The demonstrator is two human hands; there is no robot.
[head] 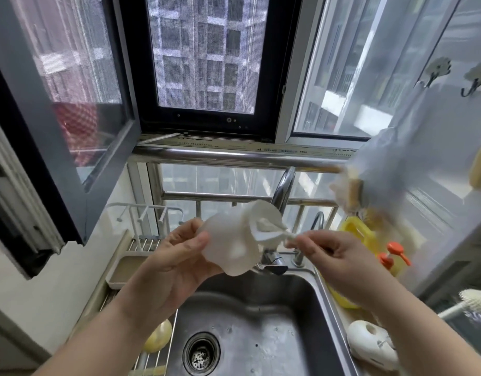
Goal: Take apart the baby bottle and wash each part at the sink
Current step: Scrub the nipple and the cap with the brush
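Bottle part (234, 240) looks light & soft, prob. silicone w/ a floppy scalloped rim, so it should flex under a squeeze; if wet it'd be slippery, so best held round the body w/ thumb & fingers rather than by the thin edge. It's milky-white, semi-translucent, blurred by motion; can't tell exactly which piece it is. It's held up over the sink (261, 308), in front of the faucet (281, 191), no water visibly running. Left hand (177, 256) grasps its base, fingers curled round it. Right hand (326, 253) pinches a thin white stem (285, 236) that runs into the part's open mouth, maybe a small brush or straw piece, too blurred to say. A bottle brush (469, 301) lies on the counter to the right, near a yellow soap bottle (356, 234).
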